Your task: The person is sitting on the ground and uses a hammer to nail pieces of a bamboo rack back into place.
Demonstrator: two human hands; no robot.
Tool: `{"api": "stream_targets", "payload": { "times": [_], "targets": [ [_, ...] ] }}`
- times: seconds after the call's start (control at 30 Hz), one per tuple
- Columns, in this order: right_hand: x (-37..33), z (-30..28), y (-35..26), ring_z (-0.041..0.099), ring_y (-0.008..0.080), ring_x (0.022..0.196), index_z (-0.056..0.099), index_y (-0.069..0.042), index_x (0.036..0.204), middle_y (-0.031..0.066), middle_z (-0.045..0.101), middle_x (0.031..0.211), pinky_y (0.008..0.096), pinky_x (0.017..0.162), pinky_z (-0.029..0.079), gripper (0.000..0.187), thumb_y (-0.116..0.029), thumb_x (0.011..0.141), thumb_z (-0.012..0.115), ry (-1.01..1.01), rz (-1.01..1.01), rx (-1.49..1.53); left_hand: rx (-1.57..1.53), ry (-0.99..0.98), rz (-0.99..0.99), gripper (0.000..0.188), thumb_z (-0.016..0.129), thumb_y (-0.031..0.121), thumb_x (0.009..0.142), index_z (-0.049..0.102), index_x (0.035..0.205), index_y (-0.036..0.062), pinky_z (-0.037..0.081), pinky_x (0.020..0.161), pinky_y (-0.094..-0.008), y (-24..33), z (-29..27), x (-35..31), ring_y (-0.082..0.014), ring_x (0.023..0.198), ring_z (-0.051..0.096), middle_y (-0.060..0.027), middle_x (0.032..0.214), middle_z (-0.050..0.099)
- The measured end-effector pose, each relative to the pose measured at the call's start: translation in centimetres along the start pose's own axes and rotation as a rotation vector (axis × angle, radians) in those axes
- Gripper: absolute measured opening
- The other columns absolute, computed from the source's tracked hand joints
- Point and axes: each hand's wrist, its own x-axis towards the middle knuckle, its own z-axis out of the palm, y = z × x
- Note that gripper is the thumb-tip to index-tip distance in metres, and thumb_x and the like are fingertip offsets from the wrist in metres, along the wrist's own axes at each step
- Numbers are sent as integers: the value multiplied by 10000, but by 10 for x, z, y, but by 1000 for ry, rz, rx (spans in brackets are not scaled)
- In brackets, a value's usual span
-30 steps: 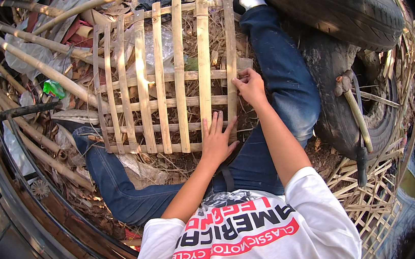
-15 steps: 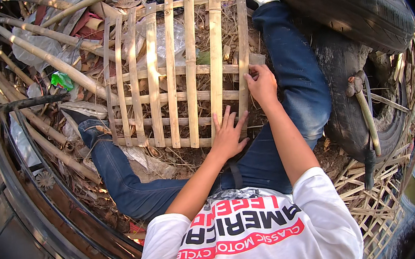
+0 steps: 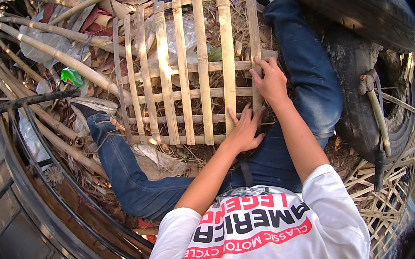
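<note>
A panel of pale bamboo slats [image 3: 185, 81], with upright strips fixed over several crosspieces, lies on the ground between my outstretched legs. My left hand [image 3: 243, 131] rests at its lower right corner, fingers spread over the ends of the two rightmost slats. Farther up, my right hand [image 3: 271, 82] is closed at the rightmost slat [image 3: 253, 27], thumb and fingers bent about its edge. The undersides of the right fingertips are hidden. Beneath that hand, a short piece of wood [image 3: 269, 54] juts out past the slat.
Long bamboo poles [image 3: 64, 59] and plastic scraps lie at the left, with a green wrapper [image 3: 72, 77] among them. A black metal frame [image 3: 25, 100] curves along the left edge. Old tyres [image 3: 357, 5] lie beyond my right leg; woven strips [image 3: 380, 207] spread at lower right.
The whole view has shifted slightly, so everything sits farther right. My left hand has slid a little rightward across the slat ends. The right hand stays at the rightmost slat.
</note>
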Motion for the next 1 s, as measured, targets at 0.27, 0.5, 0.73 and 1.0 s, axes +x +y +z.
{"api": "stream_targets", "payload": {
  "times": [0.27,0.5,0.73,1.0],
  "targets": [
    [1,-5,-8,657,310,976,648,-131,1224,99,597,1114,421,776,558,386,-169,846,719,-71,52,-75,-30,49,34,866,762,287,756,350,1497,115,-48,1145,-690,0,-22,-6,-422,1477,184,-207,1409,413],
    [3,-9,-13,638,314,1033,664,-139,1237,117,577,1122,423,806,561,391,-173,851,718,-108,78,-112,173,296,-41,822,748,312,798,355,1486,94,-17,1151,-686,-17,-65,26,-398,1494,152,-171,1481,372],
    [8,-8,-13,681,366,898,706,-116,1143,147,624,1082,454,764,566,292,-179,858,701,-71,39,-153,368,171,-155,911,689,471,844,253,1551,96,42,1187,-641,-41,-99,68,-327,1518,141,-145,1634,187],
    [26,-13,-20,681,374,899,747,-68,919,179,661,1026,465,763,559,138,-170,855,679,-114,59,-189,548,-48,-311,931,615,583,860,173,1588,207,57,1181,-670,-23,-117,80,-295,1521,146,-51,1661,127]
  ]
}}
